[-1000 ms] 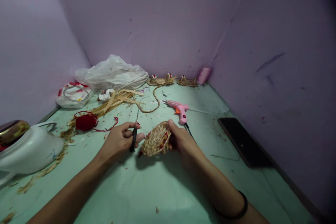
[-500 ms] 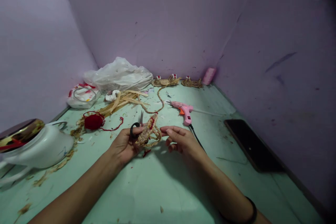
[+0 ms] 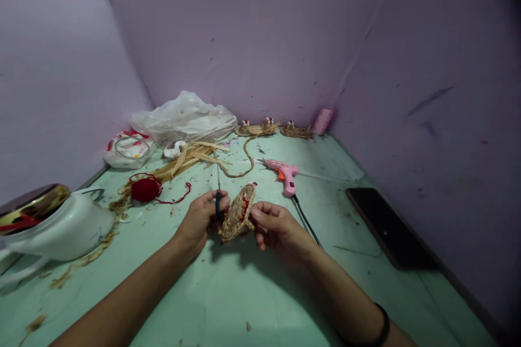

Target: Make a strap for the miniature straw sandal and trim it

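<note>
A small oval woven straw piece (image 3: 238, 212) with red stitching is held on edge above the green floor. My right hand (image 3: 273, 226) grips its right rim with the fingers curled. My left hand (image 3: 200, 220) is closed round black-handled scissors (image 3: 218, 201), blades pointing away, and its fingers also touch the woven piece's left side.
A pink glue gun (image 3: 284, 171) with a black cord lies just beyond. A red yarn ball (image 3: 144, 189), straw strips (image 3: 187, 156), a plastic bag (image 3: 185, 117), finished woven pieces (image 3: 256, 128), a white pot (image 3: 57, 227) at left and a dark phone (image 3: 386, 226) at right surround me.
The woven piece turned from a flat face toward me to standing on edge. It passed briefly to the left hand, then the right hand took its rim again.
</note>
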Demonstrator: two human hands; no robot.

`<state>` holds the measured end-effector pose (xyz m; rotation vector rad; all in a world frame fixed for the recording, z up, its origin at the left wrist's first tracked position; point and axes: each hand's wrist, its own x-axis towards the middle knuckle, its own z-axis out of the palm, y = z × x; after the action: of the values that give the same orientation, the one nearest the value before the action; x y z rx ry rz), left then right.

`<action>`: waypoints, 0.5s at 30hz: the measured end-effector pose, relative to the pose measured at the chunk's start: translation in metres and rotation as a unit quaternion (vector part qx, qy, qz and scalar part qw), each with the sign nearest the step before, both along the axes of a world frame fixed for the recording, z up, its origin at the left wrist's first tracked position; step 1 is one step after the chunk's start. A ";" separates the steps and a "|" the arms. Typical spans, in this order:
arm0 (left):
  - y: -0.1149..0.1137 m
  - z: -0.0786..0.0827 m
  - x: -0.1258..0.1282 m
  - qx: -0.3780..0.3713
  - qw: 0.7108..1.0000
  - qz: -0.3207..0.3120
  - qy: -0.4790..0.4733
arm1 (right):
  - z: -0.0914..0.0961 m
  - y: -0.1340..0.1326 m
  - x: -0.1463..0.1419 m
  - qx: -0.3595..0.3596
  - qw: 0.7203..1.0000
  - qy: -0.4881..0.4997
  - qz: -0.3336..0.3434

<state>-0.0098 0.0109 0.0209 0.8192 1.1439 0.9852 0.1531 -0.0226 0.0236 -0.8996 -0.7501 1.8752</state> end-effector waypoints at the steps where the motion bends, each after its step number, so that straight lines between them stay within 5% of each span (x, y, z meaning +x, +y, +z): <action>1: 0.002 0.000 -0.004 0.034 0.999 0.008 0.039 | 0.000 0.000 0.000 -0.006 1.000 0.003 -0.003; 9: -0.008 0.026 -0.030 0.243 0.928 -0.017 0.281 | 0.002 0.003 0.001 0.002 0.988 0.061 -0.144; 15: -0.032 0.021 -0.017 0.417 0.748 -0.126 0.501 | -0.001 0.004 0.003 0.034 0.975 -0.032 -0.216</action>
<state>-0.0270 -0.0210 0.0416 2.3797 1.3800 0.7851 0.1556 -0.0188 0.0227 -0.9934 -0.5947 1.4354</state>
